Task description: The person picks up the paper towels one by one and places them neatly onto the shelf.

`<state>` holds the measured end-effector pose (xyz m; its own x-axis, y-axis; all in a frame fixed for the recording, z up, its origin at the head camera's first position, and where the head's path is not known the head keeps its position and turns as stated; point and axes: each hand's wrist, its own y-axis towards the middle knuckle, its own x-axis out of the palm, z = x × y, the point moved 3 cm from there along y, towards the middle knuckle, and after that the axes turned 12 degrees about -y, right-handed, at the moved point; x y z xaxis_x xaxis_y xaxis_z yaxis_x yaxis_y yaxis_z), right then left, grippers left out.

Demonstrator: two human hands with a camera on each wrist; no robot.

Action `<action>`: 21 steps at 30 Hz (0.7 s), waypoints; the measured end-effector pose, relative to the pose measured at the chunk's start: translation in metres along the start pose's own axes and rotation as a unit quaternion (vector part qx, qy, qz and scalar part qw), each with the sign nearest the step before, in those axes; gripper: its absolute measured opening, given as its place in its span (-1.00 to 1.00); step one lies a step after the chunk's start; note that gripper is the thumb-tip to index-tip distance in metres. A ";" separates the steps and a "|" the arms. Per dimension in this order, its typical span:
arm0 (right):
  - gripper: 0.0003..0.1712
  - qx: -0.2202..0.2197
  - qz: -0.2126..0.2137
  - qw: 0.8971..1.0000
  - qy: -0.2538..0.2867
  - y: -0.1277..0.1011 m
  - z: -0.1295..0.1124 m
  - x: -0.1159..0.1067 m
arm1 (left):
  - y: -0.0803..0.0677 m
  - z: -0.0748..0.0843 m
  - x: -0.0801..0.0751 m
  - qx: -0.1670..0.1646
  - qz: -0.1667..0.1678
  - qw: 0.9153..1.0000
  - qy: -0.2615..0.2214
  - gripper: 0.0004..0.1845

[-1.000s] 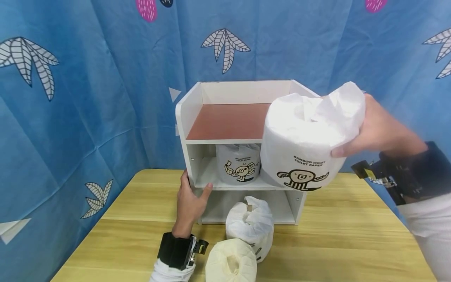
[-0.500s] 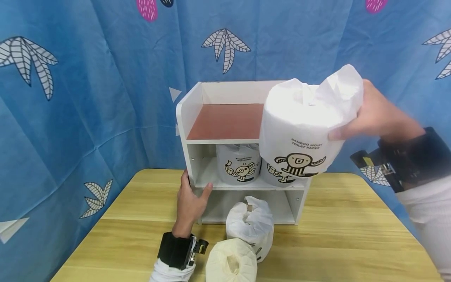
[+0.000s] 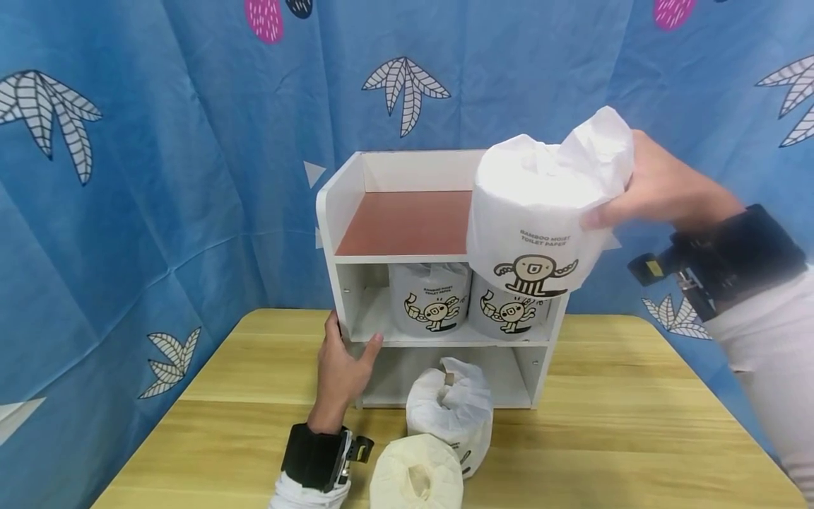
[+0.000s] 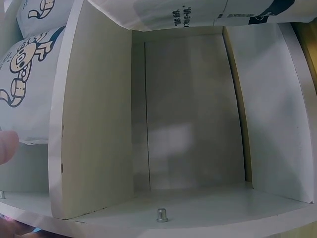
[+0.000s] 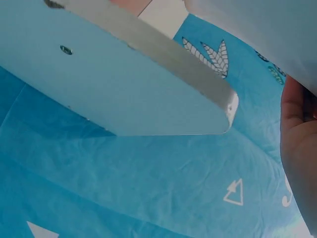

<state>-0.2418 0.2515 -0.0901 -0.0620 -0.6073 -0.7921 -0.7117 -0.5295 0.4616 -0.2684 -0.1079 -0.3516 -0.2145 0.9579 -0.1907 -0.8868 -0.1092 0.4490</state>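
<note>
Blue curtain [image 3: 191,177] behind. Right hand [image 3: 668,184] pinches a wrapped roll [image 3: 540,212] before the top right corner of the shelf [image 3: 328,226]: best kept level. Left hand [image 3: 343,375], fingers partly hidden, seems curled round the left edge.

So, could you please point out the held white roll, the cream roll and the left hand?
Held white roll [image 3: 537,213]: head view, front of its wrapper.
Cream roll [image 3: 396,474]: head view, left part of its top.
Left hand [image 3: 342,376]: head view, back of the hand.

The wooden table [image 3: 636,417] carries a shelf [image 3: 407,223], white roll [image 3: 445,413] and cream roll [image 3: 400,475].
</note>
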 end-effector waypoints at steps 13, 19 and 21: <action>-0.47 -0.001 -0.016 1.000 0.027 0.020 0.007 -0.003 | 0.000 -0.001 0.000 -0.001 -0.001 1.000 0.002 -0.08; -0.47 0.013 -0.020 1.000 0.001 0.026 0.015 -0.006 | -0.001 -0.001 0.000 0.001 -0.005 1.000 0.006 -0.07; -0.47 0.024 -0.017 1.000 -0.007 0.028 0.018 -0.006 | -0.001 0.000 0.000 0.001 -0.004 1.000 0.007 -0.07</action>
<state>-0.2743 0.2512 -0.0800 -0.0472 -0.5807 -0.8128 -0.7458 -0.5209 0.4154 -0.2673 -0.1081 -0.3523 -0.2131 0.9552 -0.2056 -0.8880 -0.1016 0.4485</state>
